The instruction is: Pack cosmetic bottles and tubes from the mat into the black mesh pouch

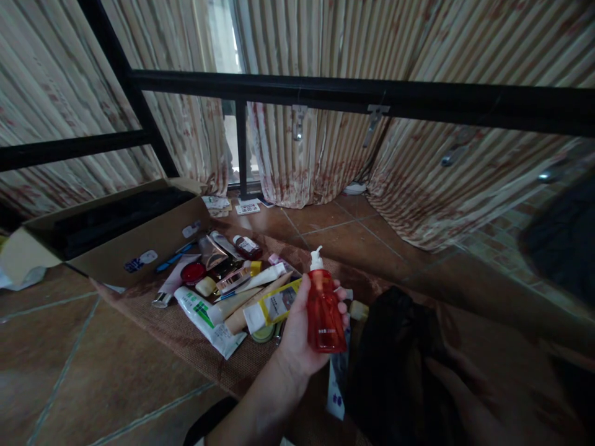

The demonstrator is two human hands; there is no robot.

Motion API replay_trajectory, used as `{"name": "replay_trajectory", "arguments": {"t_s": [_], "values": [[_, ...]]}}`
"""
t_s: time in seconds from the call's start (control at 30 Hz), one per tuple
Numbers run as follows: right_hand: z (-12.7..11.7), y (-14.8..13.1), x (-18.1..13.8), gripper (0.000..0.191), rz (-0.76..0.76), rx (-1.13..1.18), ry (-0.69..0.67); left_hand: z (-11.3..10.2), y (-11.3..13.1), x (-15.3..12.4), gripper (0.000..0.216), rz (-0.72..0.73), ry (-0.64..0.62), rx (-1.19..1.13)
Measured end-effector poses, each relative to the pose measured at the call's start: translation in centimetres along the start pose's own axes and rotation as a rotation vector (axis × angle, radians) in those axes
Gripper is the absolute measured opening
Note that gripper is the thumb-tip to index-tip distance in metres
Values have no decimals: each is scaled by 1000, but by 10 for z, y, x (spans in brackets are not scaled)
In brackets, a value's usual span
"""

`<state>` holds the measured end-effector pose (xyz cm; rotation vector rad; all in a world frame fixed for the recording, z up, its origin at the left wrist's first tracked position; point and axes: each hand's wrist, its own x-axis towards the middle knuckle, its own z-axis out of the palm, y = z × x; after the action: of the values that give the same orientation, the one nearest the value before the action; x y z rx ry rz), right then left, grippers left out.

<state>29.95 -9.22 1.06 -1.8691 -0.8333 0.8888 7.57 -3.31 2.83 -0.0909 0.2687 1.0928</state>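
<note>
My left hand [297, 334] is wrapped round a red see-through pump bottle [325, 316] with a white pump top, held upright above the cloth. At the lower right, in shadow, my right hand [465, 378] grips the side of a black bag [395, 365]; its fingertips are partly hidden. Left of the bottle lies a pile of toiletries: a white and green tube [204, 319], a yellow tube [279, 303], a round red jar [193, 272] and a dark red bottle [247, 246]. A white and blue strip-like package [337, 384] lies below the bottle.
An open cardboard box [162, 238] with dark contents stands behind the pile at the left. A brown woven cloth [162, 331] covers part of the tiled floor [56, 353]. A black metal rail [334, 90] runs across in front of pleated curtains [288, 155]. Papers [246, 207] lie near the curtains.
</note>
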Motion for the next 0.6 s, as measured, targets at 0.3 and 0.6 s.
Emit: {"name": "replay_trajectory", "arguments": {"t_s": [0.3,0.6], "values": [[2,-6,-6,52,53,72,-26,-4,-3,0,58,30,-102,228],[1,-5,-5,54,59,22,-17,-3,-5,-2,62,11,-132,354]]}}
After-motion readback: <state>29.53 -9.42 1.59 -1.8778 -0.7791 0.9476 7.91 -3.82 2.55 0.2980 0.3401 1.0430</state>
